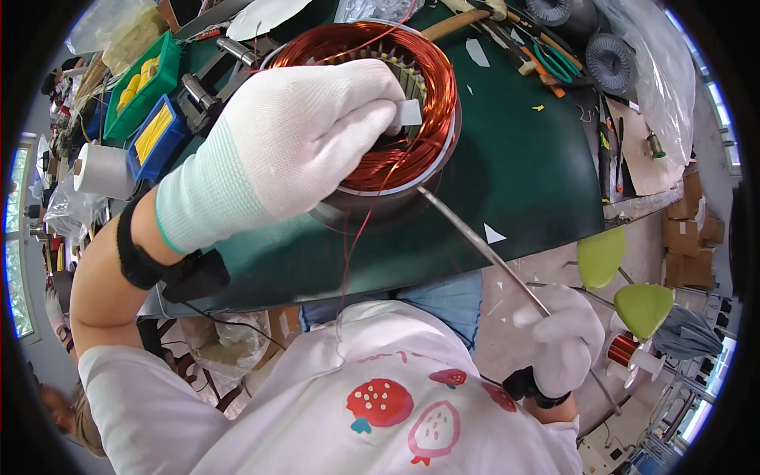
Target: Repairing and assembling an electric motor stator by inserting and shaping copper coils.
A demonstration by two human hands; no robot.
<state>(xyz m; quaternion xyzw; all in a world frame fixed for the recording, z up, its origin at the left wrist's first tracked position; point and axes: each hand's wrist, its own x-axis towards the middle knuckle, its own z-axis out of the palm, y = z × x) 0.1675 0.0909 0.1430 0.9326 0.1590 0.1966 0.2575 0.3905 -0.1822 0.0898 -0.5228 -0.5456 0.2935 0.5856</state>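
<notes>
A motor stator with thick copper windings [437, 87] stands on the green bench, its toothed core partly visible inside the ring. My left hand [305, 138], in a white knit glove, reaches over it with fingers closed on a small white slip [409, 112] at the opening. The glove hides much of the near left side of the windings. My right hand [564, 340], also gloved, is closed around a long thin metal rod [495, 257]. The rod's far tip is by the stator's near rim. A red thread [348, 245] hangs down the front.
Left on the green table [538, 174] are a green bin [162, 75], a blue bin [170, 131] and a white roll [103, 170]. Pliers [554, 63], a wooden-handled hammer [455, 24] and more stators [609, 63] lie at the far right. Green stools [643, 309] stand right.
</notes>
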